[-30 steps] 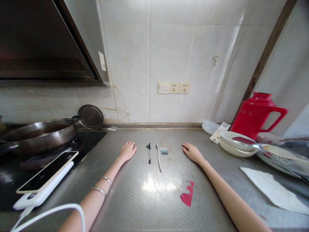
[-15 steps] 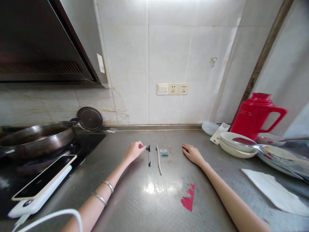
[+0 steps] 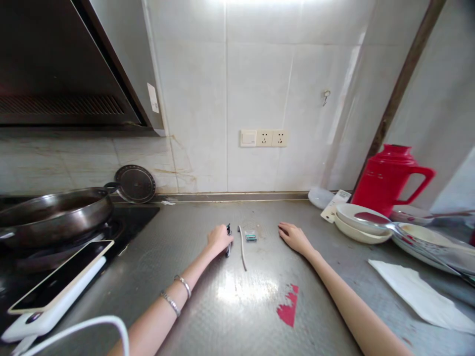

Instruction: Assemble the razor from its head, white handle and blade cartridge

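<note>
My left hand [image 3: 219,238] is closed around the handle of a dark, slim razor [image 3: 228,252] on the metal counter. The razor's head shows above my fingers and the handle's end below them; the middle is hidden. Just right of it lies a thin whitish stick [image 3: 242,249] with a dark tip, perhaps another razor handle. Beside that is a small clear pack with green and dark strips [image 3: 251,238], which look like blade cartridges. My right hand [image 3: 294,236] rests palm down on the counter, fingers stretched out and holding nothing.
On the left, a pan [image 3: 63,207] sits on the stove, with a phone on a white power bank [image 3: 55,296] nearby. To the right stand a red thermos [image 3: 386,175], stacked bowls [image 3: 361,235] and a white paper [image 3: 419,291]. A red patch [image 3: 288,309] marks the front counter.
My left hand has moved right from beside the razor's head and closed on its handle. My right hand stays resting in place. The view has shifted slightly.
</note>
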Demonstrator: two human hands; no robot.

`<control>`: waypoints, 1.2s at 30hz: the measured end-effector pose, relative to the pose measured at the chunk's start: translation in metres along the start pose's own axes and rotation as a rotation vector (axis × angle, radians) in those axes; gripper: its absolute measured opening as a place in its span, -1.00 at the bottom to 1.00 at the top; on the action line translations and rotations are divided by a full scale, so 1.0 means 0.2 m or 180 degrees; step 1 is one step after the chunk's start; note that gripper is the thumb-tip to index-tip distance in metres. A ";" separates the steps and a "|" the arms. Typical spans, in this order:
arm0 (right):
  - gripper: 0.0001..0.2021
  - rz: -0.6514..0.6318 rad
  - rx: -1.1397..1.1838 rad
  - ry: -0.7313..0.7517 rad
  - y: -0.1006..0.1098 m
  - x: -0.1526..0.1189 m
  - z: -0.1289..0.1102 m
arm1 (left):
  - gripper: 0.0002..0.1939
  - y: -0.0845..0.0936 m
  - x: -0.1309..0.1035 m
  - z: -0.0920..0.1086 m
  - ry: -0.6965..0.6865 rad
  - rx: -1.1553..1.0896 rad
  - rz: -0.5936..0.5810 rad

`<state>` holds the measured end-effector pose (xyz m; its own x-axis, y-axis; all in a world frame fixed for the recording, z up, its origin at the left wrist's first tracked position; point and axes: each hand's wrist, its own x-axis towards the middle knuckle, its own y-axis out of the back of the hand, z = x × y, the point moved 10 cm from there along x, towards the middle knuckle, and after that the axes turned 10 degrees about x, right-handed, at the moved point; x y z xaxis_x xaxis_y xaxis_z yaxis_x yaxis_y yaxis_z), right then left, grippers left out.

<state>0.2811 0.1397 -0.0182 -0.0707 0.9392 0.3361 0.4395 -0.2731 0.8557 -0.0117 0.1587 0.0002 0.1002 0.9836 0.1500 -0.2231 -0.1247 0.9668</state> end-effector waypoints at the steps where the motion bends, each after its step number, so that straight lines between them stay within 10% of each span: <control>1: -0.60 0.0002 0.0006 0.0006 0.00 0.00 0.00 | -0.87 0.00 0.00 -0.01 0.0033 -0.0087 0.0024; 13: -0.60 0.0011 -0.0014 -0.0013 -0.01 0.00 0.01 | -0.75 -0.02 0.03 -0.14 0.0919 -0.3801 -0.0327; 36: -0.59 -0.0002 -0.0017 0.0080 -0.01 0.01 0.01 | -0.68 -0.10 -0.01 -0.18 0.1280 -0.4076 -0.0392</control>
<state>0.2818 0.1419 -0.0206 -0.0934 0.9338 0.3453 0.4347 -0.2738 0.8579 -0.0429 0.1637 -0.0277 -0.0548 0.9768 -0.2071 -0.9970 -0.0421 0.0650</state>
